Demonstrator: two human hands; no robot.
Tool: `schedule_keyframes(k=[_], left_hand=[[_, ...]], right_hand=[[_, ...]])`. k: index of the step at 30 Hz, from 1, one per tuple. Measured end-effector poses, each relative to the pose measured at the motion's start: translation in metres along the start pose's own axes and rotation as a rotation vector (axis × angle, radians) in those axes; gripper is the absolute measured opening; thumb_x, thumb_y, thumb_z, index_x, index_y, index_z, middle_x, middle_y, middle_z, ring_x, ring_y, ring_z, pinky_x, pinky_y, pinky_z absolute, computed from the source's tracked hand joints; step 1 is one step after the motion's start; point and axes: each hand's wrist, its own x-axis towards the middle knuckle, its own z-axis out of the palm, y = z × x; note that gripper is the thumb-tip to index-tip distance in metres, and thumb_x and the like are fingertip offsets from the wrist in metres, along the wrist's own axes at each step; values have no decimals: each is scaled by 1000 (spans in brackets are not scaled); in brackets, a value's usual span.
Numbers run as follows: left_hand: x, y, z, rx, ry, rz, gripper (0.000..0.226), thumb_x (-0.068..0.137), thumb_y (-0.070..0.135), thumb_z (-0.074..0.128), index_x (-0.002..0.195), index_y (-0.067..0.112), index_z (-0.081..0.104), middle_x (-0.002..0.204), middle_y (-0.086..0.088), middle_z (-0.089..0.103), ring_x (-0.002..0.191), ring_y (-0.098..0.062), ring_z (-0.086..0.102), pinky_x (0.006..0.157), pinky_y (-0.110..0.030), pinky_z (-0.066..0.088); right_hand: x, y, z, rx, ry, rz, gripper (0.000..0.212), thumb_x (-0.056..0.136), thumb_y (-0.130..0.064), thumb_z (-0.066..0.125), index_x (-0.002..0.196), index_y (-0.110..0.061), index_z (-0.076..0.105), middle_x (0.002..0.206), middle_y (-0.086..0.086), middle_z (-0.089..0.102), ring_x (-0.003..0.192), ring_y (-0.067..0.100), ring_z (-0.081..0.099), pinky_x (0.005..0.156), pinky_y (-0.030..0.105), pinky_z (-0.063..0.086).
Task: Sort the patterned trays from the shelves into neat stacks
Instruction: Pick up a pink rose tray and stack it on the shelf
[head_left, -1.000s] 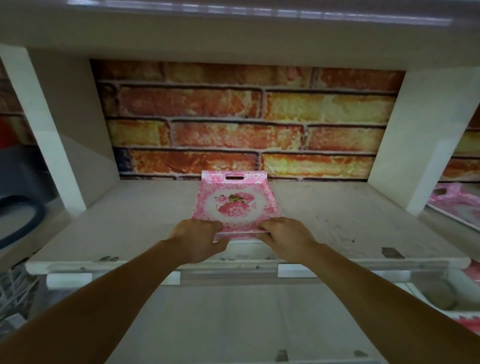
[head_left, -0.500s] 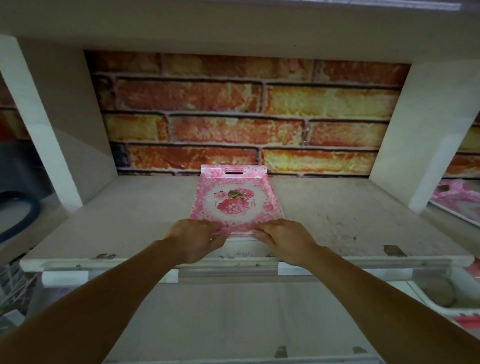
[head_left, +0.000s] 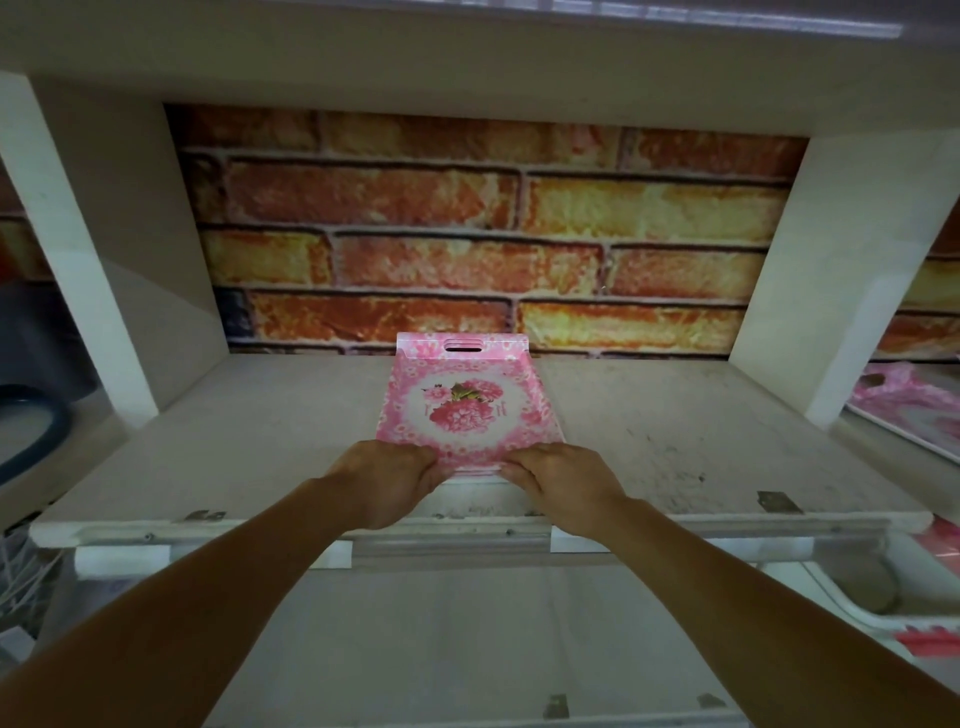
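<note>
A pink tray (head_left: 465, 405) with a rose print and a slot handle at its far end lies flat in the middle of the white shelf (head_left: 675, 441), its far edge near the brick-pattern back wall. My left hand (head_left: 382, 480) grips the tray's near left corner. My right hand (head_left: 558, 480) grips the near right corner. The fingertips of both hands curl over the near rim, hiding it. More edges seem to lie under the tray, so it may be a small stack.
White uprights (head_left: 852, 270) close the compartment left and right. In the neighbouring compartment on the right lies another pink patterned tray (head_left: 914, 410). A dark curved object (head_left: 36, 421) sits at the left. A lower shelf board (head_left: 441, 634) runs below my arms.
The tray has slid a little further back towards the brick wall, with both hands following it. Both grips stay the same.
</note>
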Motion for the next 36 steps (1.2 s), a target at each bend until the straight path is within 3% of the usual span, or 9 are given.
schedule_keyframes(k=[7,11,17,21,25,33,36], left_hand=[[-1,3,-3,27,-11,-4,48,100,50,18,113,21,54,107,1,65,95,-20,62,79,-29,46],[-1,4,-6,-89,-63,-27,46,101,48,23,119,19,53,118,-2,63,106,-22,58,87,-28,42],[3,23,-19,-170,2,-49,60,96,57,31,145,22,32,145,-3,45,127,-24,46,103,-35,40],[17,57,-30,-91,75,52,63,95,59,30,147,23,27,153,-2,33,136,-24,35,107,-37,35],[30,99,-31,-89,70,102,64,95,59,28,148,24,24,155,0,26,141,-22,25,110,-44,29],[42,196,-60,-111,61,210,66,95,61,25,150,27,17,159,2,15,145,-21,14,114,-47,20],[42,249,-75,-119,62,261,66,95,61,26,150,27,17,159,3,15,144,-20,14,114,-46,19]], right_hand=[[-1,1,0,-16,-2,7,45,101,-50,29,122,-27,63,117,-5,67,103,17,61,83,27,46],[-1,2,-1,-19,-40,-19,47,101,-50,31,125,-22,60,121,0,65,106,22,61,87,30,44],[-30,7,-17,4,0,46,81,87,-70,13,145,-19,38,149,3,41,134,22,38,110,36,25],[-66,23,-36,-24,-35,185,65,96,-60,30,151,-25,25,157,-1,24,144,18,19,115,37,16],[-116,43,-57,-48,-69,307,64,96,-59,33,151,-27,21,160,-3,15,145,17,12,115,40,14],[-217,84,-106,-65,-33,483,67,93,-65,32,150,-31,22,160,-3,14,145,17,12,117,45,15],[-265,101,-126,-87,-19,532,84,82,-79,17,150,-31,22,159,-3,15,145,17,13,116,44,16]])
